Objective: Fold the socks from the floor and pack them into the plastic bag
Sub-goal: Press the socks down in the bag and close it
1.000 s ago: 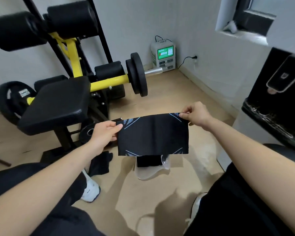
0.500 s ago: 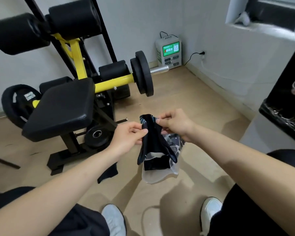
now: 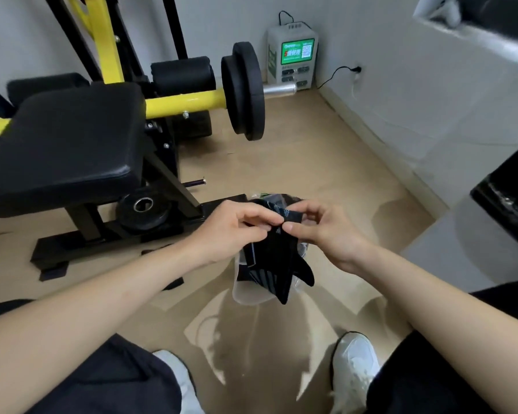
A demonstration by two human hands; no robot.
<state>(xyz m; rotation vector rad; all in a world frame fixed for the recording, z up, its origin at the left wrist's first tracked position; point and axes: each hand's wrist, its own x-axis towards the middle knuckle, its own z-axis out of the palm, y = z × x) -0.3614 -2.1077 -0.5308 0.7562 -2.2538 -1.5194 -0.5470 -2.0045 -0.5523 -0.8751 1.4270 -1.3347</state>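
A black sock with grey-blue stripes hangs folded between my two hands above the floor. My left hand pinches its top edge from the left. My right hand pinches the same edge from the right, thumb and fingers almost meeting the left ones. Right below the sock a clear plastic bag lies on the floor with dark fabric inside; the sock hides most of it. More black fabric shows on the floor just beyond my left forearm.
A black and yellow weight bench with weight plates stands at the left and back. A white charging station sits in the far corner. A black surface juts in at the right. My white shoes rest on the tan floor.
The sock was stretched flat between my spread hands a second ago. My hands have come together, folding it in half, and lowered it over the bag. The camera has tilted downward.
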